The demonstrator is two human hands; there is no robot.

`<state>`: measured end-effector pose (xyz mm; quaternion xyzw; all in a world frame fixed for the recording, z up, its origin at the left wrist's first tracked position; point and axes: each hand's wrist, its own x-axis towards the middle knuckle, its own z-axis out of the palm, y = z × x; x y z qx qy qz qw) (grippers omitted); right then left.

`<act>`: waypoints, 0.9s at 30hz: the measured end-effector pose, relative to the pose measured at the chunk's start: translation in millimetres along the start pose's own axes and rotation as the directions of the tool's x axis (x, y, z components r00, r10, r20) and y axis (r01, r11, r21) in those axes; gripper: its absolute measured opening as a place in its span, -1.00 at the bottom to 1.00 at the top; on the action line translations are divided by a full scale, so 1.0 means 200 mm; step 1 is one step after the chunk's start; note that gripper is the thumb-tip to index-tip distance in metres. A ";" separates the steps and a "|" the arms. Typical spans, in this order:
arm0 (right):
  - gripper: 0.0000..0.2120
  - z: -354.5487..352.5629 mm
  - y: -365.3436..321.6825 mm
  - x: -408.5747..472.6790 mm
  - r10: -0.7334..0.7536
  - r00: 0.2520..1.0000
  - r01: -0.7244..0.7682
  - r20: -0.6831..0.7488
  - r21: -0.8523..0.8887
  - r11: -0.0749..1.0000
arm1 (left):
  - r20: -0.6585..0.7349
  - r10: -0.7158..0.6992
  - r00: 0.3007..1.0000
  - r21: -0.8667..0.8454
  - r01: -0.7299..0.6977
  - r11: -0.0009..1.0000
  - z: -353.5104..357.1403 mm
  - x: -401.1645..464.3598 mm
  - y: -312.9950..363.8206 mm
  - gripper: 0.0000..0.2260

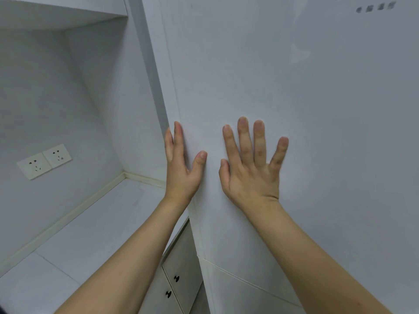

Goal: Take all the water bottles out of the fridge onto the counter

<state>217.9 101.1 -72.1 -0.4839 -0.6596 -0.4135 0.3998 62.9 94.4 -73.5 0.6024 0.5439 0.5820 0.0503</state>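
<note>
A white fridge door [306, 109] fills the right and middle of the view and is closed. My left hand [181, 168] lies along the door's left edge, fingers straight up the edge and thumb on the door front. My right hand [251, 168] presses flat on the door front with fingers spread. No water bottles show; the fridge's inside is hidden. The white counter [79, 241] lies to the left, below my left forearm.
Two wall sockets [44, 160] sit on the left wall above the counter. Cabinet drawers with dark knobs [176, 278] are below the counter edge beside the fridge. A lower fridge door [249, 295] starts beneath a seam. An upper cabinet [63, 10] overhangs the counter.
</note>
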 end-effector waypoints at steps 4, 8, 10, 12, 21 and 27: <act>-0.38 0.01 -0.01 0.00 0.002 1.000 -0.002 -0.031 0.008 1.000 | 0.003 0.010 1.000 -0.045 -0.010 0.999 0.03 0.01 -0.04 -0.30; -0.38 0.02 -0.01 0.00 0.009 0.999 -0.009 -0.032 -0.001 1.000 | 0.000 0.019 1.000 -0.037 -0.019 0.999 0.03 0.02 -0.06 -0.30; -0.38 0.02 -0.01 0.00 0.015 1.000 -0.015 -0.023 -0.001 1.000 | 0.009 0.023 1.000 -0.023 -0.023 0.999 0.02 0.02 -0.06 -0.30; -0.37 0.02 -0.01 0.01 0.028 1.000 -0.028 0.002 0.014 1.000 | 0.031 0.017 0.999 -0.004 -0.017 1.000 0.02 0.03 -0.05 -0.30; -0.22 -0.16 0.01 0.01 0.007 0.965 -0.022 0.264 0.056 0.998 | 0.131 -0.058 0.990 0.171 0.035 0.985 -0.14 -0.01 0.05 -0.34; -0.22 -0.31 0.08 0.01 -0.040 0.956 -0.016 0.291 0.189 0.982 | 0.077 -0.018 0.997 0.254 -0.002 0.967 -0.24 -0.10 0.15 -0.44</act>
